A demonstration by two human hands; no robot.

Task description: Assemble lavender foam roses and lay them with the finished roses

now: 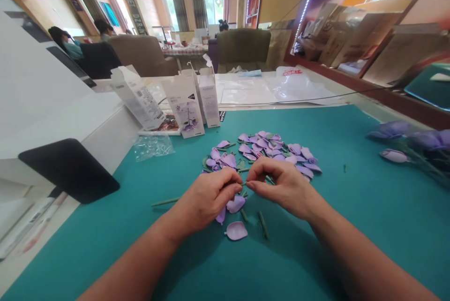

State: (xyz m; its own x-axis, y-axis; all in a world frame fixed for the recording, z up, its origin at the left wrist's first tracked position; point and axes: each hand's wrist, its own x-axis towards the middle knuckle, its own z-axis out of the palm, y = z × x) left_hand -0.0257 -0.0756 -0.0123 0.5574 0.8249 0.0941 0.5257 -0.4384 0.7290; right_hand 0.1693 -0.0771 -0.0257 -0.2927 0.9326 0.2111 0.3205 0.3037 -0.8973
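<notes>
My left hand (207,198) and my right hand (283,186) meet fingertip to fingertip over the teal mat. Both are closed in a pinch, with a small green stem piece (243,184) showing between them; most of it is hidden by the fingers. Just beyond lies a pile of loose purple petals (262,144) mixed with green parts. Nearer to me, a pale petal (236,230) and a short green stem (263,225) rest on the mat. A longer green stem (165,202) sticks out to the left, partly behind my left hand.
White printed boxes (186,106) stand open at the back left, beside a clear plastic bag (153,146). A black tablet-like panel (70,169) leans at the left. Finished-looking purple flowers (427,139) lie at the right of the teal mat (369,226). People sit in the background.
</notes>
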